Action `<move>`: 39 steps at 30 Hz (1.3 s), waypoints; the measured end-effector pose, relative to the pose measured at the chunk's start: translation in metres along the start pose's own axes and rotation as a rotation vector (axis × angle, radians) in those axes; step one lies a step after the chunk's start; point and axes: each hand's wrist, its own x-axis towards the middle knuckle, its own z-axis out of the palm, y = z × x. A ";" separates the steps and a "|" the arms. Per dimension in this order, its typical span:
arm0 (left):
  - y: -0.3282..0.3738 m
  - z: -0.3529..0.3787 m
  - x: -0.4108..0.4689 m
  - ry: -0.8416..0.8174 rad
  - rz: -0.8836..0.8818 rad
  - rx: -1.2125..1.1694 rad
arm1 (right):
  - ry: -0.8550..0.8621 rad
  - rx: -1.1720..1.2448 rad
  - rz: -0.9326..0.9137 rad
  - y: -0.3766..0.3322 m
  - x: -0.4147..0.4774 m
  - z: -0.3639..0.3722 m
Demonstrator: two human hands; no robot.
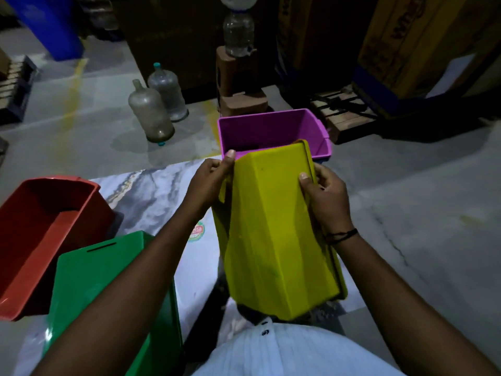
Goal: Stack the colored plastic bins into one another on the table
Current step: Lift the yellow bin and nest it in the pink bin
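both hands, left hand [210, 180] & right hand [326, 196], grip the yellow bin [273, 229] over a marble table [151, 196]. purple bin [271, 131] just behind it; grey floor [406, 185], dusty bottles [151, 112] further back.

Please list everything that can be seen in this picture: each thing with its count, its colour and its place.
yellow bin: one, yellow, held in the air, underside to camera
purple bin: one, purple, open side up, behind the yellow one
red bin: one, red, left table edge
green bin: one, green, near left
table: one, marbled white-grey
bottles: two, clear, on the floor behind
left hand: grips the yellow bin's left edge
right hand: grips its right edge
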 end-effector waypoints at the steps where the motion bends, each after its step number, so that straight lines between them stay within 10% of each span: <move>1: 0.001 -0.002 -0.003 -0.024 -0.037 -0.024 | -0.004 -0.044 -0.060 -0.010 0.001 -0.001; 10: -0.006 -0.030 -0.010 -0.236 -0.274 -0.037 | -0.318 -0.476 -0.463 -0.026 -0.027 0.054; 18: -0.038 -0.039 -0.010 -0.219 -0.191 0.321 | -0.623 -0.693 -0.386 -0.009 -0.037 0.071; 23: -0.083 -0.048 -0.023 -0.228 -0.371 0.287 | -0.165 -0.943 -0.222 -0.002 -0.016 0.023; 26: -0.112 -0.058 -0.027 -0.178 -0.452 0.166 | -0.044 -1.202 0.172 -0.002 -0.014 -0.018; 29: -0.124 -0.061 -0.030 -0.123 -0.497 0.061 | -0.163 -0.862 0.383 0.000 -0.018 -0.038; 39: -0.108 -0.076 -0.023 -0.049 -0.475 0.290 | -0.088 -0.367 -0.172 -0.069 -0.029 -0.002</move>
